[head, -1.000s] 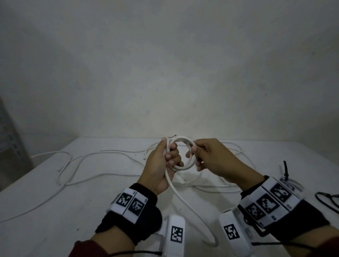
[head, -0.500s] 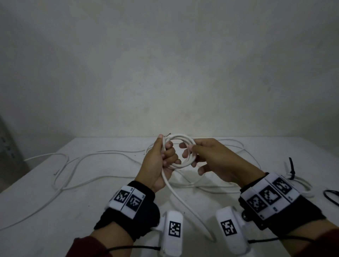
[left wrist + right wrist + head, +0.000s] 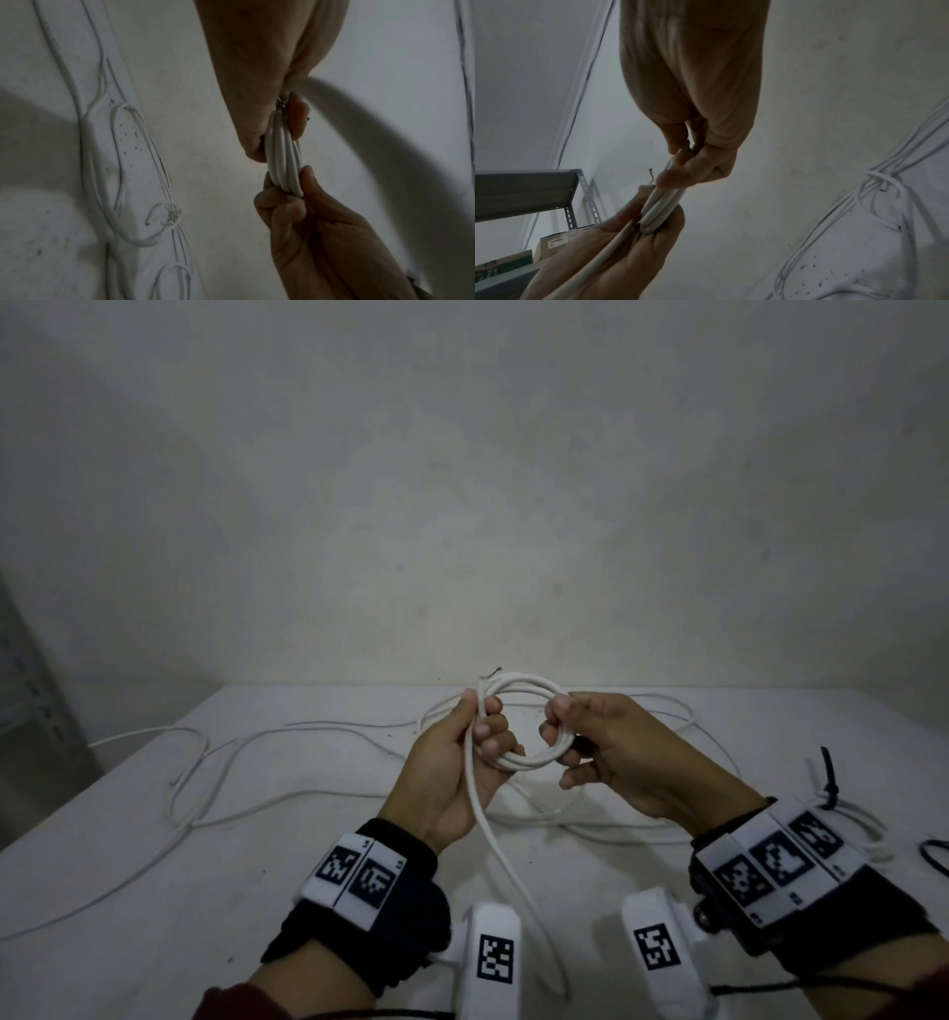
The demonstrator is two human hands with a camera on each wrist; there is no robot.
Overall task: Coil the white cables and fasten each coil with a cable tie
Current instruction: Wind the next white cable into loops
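A small coil of white cable [image 3: 524, 684] hangs above the table between both hands. My left hand [image 3: 482, 719] grips its left side, thumb behind and fingers curled in front. My right hand [image 3: 557, 724] pinches its right side between thumb and fingers. The cable's loose tail [image 3: 506, 855] runs down from my left palm toward me. In the left wrist view the stacked strands of the coil [image 3: 282, 160] sit between the two hands. In the right wrist view the coil [image 3: 661, 205] shows a frayed wire end sticking out by the fingers.
More loose white cable [image 3: 287, 737] sprawls over the white table [image 3: 128, 891]. A bundled white cable with a black tie [image 3: 828, 780] lies at the right, with black ties [image 3: 935, 857] at the edge. A metal shelf [image 3: 31, 711] stands left.
My right hand's fingers have come out of the loop and now pinch the coil's right side. The coil looks wider. My left hand has kept its grip.
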